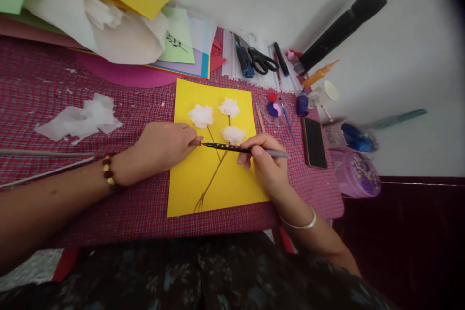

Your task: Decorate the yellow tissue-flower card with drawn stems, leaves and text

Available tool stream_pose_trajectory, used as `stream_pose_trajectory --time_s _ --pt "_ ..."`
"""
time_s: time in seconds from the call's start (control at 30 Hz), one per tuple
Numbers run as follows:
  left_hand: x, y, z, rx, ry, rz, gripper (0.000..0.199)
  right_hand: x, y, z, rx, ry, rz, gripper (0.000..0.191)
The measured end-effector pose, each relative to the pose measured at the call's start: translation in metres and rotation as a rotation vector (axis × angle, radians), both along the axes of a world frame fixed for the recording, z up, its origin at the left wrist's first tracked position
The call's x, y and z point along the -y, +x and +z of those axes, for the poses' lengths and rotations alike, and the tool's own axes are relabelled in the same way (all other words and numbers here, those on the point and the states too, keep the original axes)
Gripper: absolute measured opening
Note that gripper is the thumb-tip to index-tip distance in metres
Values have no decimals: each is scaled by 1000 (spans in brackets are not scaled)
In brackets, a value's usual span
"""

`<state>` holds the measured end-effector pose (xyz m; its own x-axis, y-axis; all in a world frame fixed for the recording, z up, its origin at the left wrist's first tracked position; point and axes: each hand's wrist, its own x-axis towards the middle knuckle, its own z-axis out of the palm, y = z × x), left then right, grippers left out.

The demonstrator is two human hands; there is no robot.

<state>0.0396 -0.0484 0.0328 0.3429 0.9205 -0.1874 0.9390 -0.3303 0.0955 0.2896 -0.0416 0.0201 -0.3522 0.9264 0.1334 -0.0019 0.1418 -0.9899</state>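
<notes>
A yellow sheet (189,184) lies on the checked cloth, with three white tissue puffs (201,116) on brown drawn stems. My right hand (267,160) grips a dark patterned pen (228,147) by its grey end, the tip pointing left above the sheet. My left hand (163,147) is closed at the sheet's left edge, its fingertips by the pen's tip, pinching a small brownish piece that is too small to name surely. The pen's tip is close to that piece; whether they touch is unclear.
Torn white tissue (85,118) lies at the left. Coloured papers (179,34) are stacked at the back. Black scissors (263,60), a paint palette (275,109), a thin blue brush (287,120), a phone (314,143) and a pink tub (348,174) stand or lie toward the right.
</notes>
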Motion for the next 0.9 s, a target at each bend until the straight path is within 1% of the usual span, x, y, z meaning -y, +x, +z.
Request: stream_pose_trajectory --time_s 0.13,0.2,0.27,0.37,0.47,0.53,0.6,0.67,0.8,0.9 --pt "1 3 -2 -8 23 -34 47 -1 -4 -5 -62 15 50 19" --pt "3 4 -5 -5 41 -46 45 -1 -7 -5 -76 17 89 18" --pt "4 3 -9 20 94 -73 44 -1 -10 -4 -69 4 138 17" --pt "6 -3 -16 149 285 -175 46 0 -12 -1 -85 -49 218 19" --pt "9 -7 -20 370 518 -309 47 5 -13 -1 -162 -115 334 21" --pt "11 -7 -20 500 592 -379 46 11 -14 -3 -211 -106 410 19" --pt "14 -5 -19 592 603 -413 45 18 -16 -4 -243 -29 438 16" --pt "16 -2 -21 651 592 -418 44 23 -19 -5 -260 87 429 17" --pt "16 3 -29 684 554 -421 36 28 -23 -4 -223 302 407 23" --pt "13 7 -34 705 533 -433 33 27 -21 -4 -195 339 403 23"
